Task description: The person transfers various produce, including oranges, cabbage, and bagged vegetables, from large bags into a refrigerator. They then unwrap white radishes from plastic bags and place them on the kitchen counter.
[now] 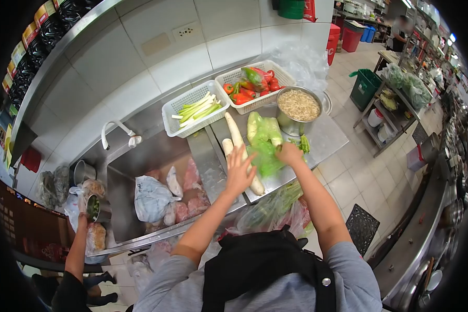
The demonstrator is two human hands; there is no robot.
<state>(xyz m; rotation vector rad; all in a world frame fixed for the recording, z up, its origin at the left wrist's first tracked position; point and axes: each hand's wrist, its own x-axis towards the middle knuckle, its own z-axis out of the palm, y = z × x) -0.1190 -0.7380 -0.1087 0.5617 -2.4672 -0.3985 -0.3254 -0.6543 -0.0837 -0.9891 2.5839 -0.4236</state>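
My left hand (239,170) lies over the long white radishes (235,130) on the steel counter, its fingers spread beside a green plastic bag (268,156). At the bag's right side, my right hand (290,154) has its fingers closed on the bag's edge. Pale green vegetables (263,129) sit partly under the bag. Just above my right hand are small green stalks (304,144) and a steel pot of shredded pale food (298,105).
White baskets hold green onions (197,110) and peppers (249,93). At the left, the sink (122,182) contains bagged and loose meat (182,210). A co-worker's hand (83,221) holds a metal container of green pieces (93,207). Bagged greens (275,208) hang below the counter.
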